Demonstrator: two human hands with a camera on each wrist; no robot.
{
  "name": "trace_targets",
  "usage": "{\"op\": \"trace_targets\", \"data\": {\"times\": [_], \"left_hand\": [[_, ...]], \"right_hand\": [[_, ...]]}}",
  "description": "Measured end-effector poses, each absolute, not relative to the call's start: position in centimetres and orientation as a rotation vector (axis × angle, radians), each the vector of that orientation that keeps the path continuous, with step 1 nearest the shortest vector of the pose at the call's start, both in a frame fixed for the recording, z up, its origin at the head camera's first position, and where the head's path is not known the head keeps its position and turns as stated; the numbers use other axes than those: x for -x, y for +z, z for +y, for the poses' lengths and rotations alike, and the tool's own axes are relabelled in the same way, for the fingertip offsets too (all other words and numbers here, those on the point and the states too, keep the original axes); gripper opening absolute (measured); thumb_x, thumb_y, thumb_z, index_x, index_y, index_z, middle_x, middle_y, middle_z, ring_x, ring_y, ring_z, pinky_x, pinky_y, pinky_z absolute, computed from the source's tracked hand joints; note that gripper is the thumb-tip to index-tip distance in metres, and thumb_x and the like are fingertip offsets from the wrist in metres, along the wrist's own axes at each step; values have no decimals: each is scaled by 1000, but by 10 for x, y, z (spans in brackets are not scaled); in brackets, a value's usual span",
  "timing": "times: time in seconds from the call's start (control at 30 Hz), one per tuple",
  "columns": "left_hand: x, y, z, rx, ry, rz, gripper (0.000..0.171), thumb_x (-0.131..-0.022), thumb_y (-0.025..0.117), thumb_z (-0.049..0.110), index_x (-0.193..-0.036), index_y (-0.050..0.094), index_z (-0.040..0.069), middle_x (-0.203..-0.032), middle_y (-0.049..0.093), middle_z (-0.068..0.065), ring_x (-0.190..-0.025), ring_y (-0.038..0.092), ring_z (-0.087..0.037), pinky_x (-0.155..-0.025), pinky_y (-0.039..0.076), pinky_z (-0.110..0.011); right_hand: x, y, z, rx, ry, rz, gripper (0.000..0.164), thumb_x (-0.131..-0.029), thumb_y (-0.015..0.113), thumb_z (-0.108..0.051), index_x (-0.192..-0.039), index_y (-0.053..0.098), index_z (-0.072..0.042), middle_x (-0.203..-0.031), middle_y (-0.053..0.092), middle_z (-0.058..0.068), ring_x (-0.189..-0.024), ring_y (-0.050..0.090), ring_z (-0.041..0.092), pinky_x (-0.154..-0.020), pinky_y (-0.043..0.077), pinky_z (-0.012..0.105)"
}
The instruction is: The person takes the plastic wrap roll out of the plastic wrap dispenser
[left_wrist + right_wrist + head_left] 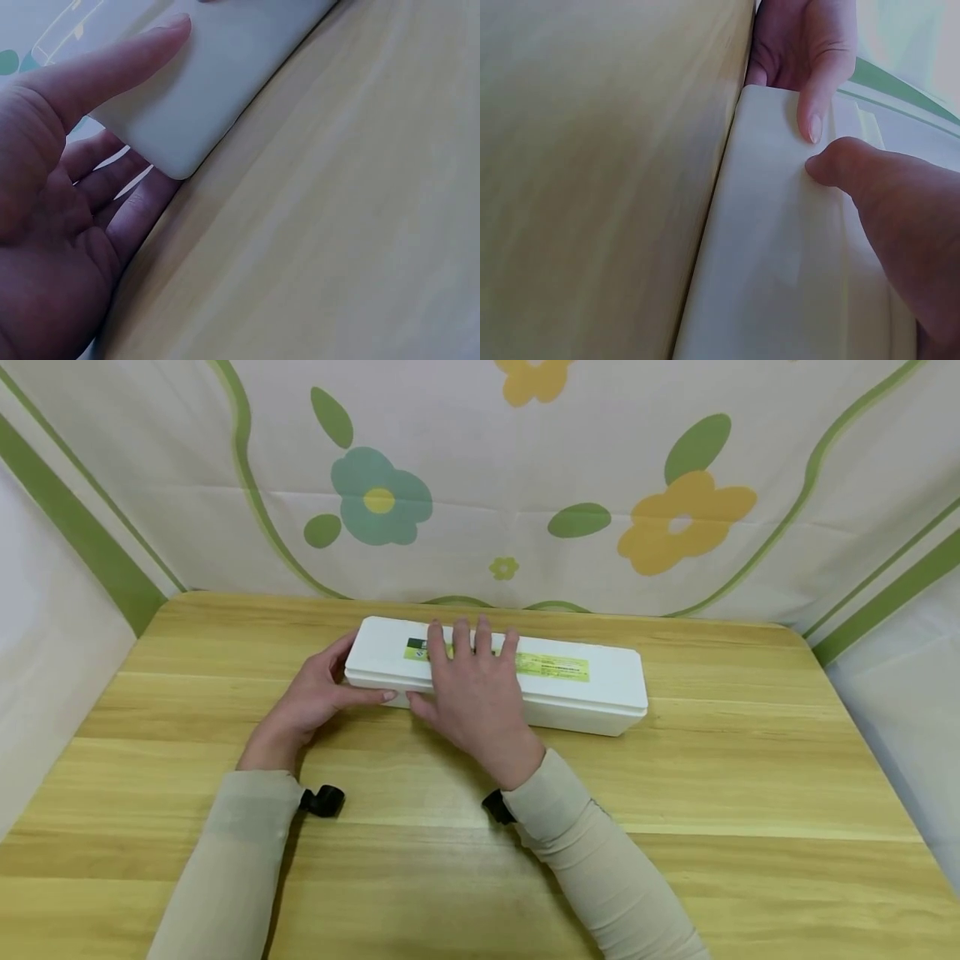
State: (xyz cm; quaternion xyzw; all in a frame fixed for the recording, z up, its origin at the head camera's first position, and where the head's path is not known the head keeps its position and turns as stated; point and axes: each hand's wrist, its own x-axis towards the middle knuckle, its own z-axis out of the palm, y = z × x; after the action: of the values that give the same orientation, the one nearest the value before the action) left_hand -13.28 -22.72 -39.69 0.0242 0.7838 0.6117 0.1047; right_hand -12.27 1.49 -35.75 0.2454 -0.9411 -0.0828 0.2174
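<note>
A long white box (581, 717) with a fitted lid (615, 681) lies crosswise near the table's back edge. On the lid is a yellow-green label (553, 667) with small print. My left hand (311, 693) holds the box's left end, thumb along the front wall and fingers round the far side. In the left wrist view those fingers (135, 214) pass behind the box's corner. My right hand (480, 697) rests on the lid with spread fingers, covering part of the label. Its thumb (855, 165) touches the front wall just below the lid, near the left thumb tip.
The wooden table (405, 877) stretches out around the box. Behind it hangs a pale flower-patterned curtain (465, 468), with more cloth at both sides. Small black devices sit at the left cuff (258, 789) and the right cuff (547, 793).
</note>
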Motion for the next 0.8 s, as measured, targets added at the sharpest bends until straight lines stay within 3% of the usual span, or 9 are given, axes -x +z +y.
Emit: {"op": "trace_targets", "data": {"times": [0.13,0.27,0.8], "left_hand": [[133,-397,-227,-83,1798,2315,103,-83,95,12,-167,39,37,-162,52,3,-141,45,-16,-112,40,-30],[133,-397,-226,-93,1801,2311,103,-82,95,12,-166,41,36,-160,54,2,-139,46,-16,-111,40,-30],[135,-397,-223,-77,1842,2325,100,-79,97,10,-163,48,30,-159,55,2,-143,45,-16,-124,32,-46]], "right_hand": [[123,-359,14,-687,-214,-2599,91,-90,64,-78,-150,57,-10,-137,68,20,-130,64,44,-102,51,65],[123,-360,15,-685,-195,-2589,90,-89,65,-77,-148,57,-9,-134,69,19,-128,65,44,-101,50,65],[124,-361,12,-679,-164,-2566,84,-90,67,-72,-145,59,-9,-127,71,18,-120,68,42,-97,52,63]]}}
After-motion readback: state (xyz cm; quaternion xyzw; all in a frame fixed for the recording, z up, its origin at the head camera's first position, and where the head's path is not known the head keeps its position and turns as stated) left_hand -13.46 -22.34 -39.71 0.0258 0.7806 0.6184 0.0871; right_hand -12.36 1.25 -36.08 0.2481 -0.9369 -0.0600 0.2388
